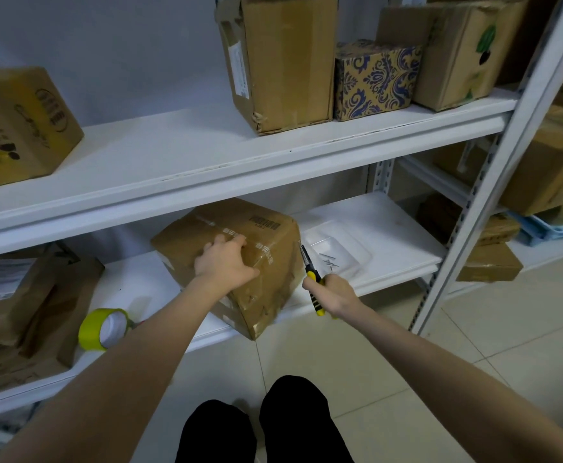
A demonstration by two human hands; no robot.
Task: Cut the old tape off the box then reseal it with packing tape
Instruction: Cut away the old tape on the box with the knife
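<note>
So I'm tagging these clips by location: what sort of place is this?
Probably a stockroom or parcel storage room. White metal shelving with slotted uprights holds many worn cardboard boxes, and a tape roll sits near the box that the person is handling with a yellow-handled cutter in the right hand.

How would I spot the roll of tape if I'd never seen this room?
Find the lower white shelf. The tape roll lies near its front edge, left of the box that the left hand holds. It is the only round, yellow-green thing among brown cardboard.
</note>
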